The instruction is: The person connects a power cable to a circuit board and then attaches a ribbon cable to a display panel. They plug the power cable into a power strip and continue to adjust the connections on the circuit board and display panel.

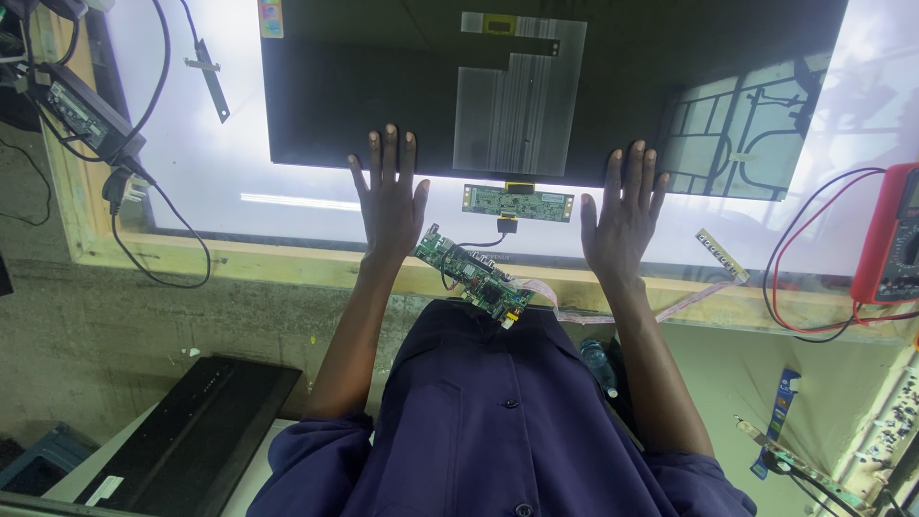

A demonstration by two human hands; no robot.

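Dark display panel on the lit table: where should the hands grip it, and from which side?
Probably by the near long edge of the dark display panel, from the person's side. That edge faces the left hand and right hand, both flat and open on it. Keep off the middle: a flat cable there leads to the narrow green board.

A red handheld multimeter [895, 235] with red and black leads lies at the right; a black rectangular power adapter [84, 110] sits far left.
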